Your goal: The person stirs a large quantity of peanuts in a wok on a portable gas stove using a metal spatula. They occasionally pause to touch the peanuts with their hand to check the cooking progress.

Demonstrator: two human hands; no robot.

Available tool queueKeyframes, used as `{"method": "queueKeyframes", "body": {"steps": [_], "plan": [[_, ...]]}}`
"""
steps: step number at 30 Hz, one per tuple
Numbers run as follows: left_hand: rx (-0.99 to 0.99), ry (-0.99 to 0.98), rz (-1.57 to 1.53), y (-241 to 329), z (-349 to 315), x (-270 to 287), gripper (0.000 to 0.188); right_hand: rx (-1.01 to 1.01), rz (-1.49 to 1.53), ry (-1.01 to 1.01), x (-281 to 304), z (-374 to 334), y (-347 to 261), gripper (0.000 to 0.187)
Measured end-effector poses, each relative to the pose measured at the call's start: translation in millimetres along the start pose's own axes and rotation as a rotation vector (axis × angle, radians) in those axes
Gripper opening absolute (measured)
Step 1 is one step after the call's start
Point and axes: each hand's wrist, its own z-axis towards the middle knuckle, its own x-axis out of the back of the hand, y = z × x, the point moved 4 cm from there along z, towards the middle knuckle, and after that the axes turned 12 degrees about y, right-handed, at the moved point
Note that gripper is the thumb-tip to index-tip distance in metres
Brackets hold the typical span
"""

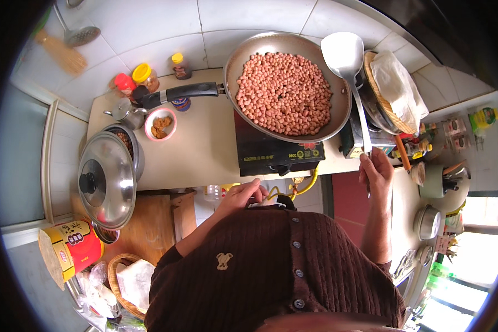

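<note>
My right hand [377,172] is closed around the end of a long-handled metal spatula [342,52]. The spatula stands upright in view, its broad blade up by the pan's right rim. Pink-skinned peanuts [282,94] are spread across a large frying pan [343,113], with a few darker bits among them. The pan sits on a black induction cooker [265,157], its black handle pointing left. Below the counter's front edge, close to my body, my left hand [245,195] has its fingers loosely curled, with nothing visible in them.
Left on the counter [205,138] are a small bowl [170,133] of brown pieces, a metal oil pot [128,115], jars [146,77] and a pot with a tilted glass lid [116,182]. A gas stove [353,145] and woven basket [390,105] stand right. A yellow hose [310,188] hangs below.
</note>
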Motion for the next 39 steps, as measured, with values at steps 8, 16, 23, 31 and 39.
{"method": "queueKeyframes", "body": {"steps": [8,16,23,31,39], "plan": [[-0.013,-0.031,0.032,-1.5,2.5,0.0,0.054,0.484,-0.869,0.108,23.8,50.9,-63.6,0.048],[-0.024,0.000,0.042,-10.3,6.2,6.8,0.056,0.822,-1.545,-0.029,-1.5,76.5,-149.4,0.039],[0.008,-0.021,0.046,-21.1,16.9,12.2,0.052,0.861,-1.832,-0.229,-51.8,101.8,-176.7,0.023],[0.021,0.012,-0.027,-21.5,11.7,24.7,0.050,0.755,-1.753,-0.335,-93.6,139.1,-144.7,0.021],[0.029,-0.004,-0.042,-19.1,12.3,25.1,0.049,1.141,-1.667,-0.166,-75.0,155.7,-142.2,0.031]]}}
